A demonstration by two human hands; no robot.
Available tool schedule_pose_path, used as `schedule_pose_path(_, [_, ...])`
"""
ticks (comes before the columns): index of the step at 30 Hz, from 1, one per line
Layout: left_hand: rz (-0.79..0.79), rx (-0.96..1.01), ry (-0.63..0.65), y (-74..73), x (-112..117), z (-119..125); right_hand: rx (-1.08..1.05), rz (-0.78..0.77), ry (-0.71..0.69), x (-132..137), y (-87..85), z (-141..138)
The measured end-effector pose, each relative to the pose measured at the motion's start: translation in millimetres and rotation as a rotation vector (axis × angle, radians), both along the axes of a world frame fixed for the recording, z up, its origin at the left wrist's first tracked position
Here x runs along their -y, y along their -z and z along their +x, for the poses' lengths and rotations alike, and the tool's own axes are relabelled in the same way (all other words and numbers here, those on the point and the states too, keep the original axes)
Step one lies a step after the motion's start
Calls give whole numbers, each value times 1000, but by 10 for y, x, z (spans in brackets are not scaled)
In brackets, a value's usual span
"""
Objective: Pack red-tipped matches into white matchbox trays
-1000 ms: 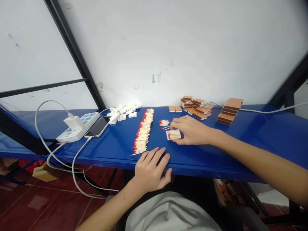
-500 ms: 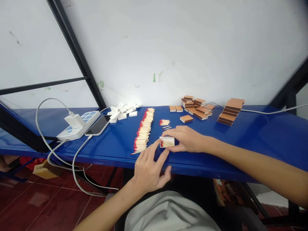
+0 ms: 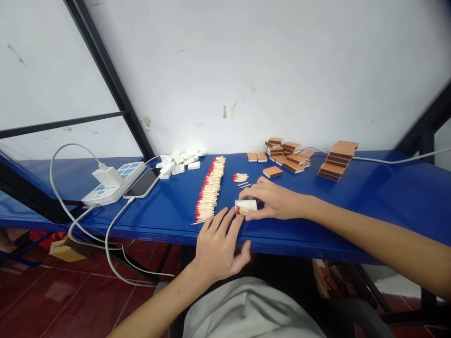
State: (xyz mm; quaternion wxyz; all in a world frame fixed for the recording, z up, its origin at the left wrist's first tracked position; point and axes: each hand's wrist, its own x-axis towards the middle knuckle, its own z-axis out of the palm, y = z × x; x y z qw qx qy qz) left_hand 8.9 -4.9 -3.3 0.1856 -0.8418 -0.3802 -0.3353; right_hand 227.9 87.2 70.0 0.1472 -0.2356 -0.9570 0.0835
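Right fingers (image 3: 256,215) pinched white tray (image 3: 248,204) by its long walls; left fingers (image 3: 235,229), slightly parted, lay at its left end; tray judged light, crushable, best gripped by those walls.

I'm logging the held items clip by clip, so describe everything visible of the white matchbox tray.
The white matchbox tray is small, rectangular and shallow, apparently cardboard, without its cover. Its open side faces the camera, and red-headed matches lie along its near side, heads leftward. The right hand grips it, thumb near, fingers far; the left hand's fingertips are at its near-left corner, contact unclear. It is right of the long match row; whether it rests on the blue tabletop is unclear.
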Motion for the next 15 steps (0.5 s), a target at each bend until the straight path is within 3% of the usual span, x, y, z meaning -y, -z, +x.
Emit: schedule_pose_path(15, [19, -18, -1, 7, -7, 5, -147, 21, -60, 45, 20, -14])
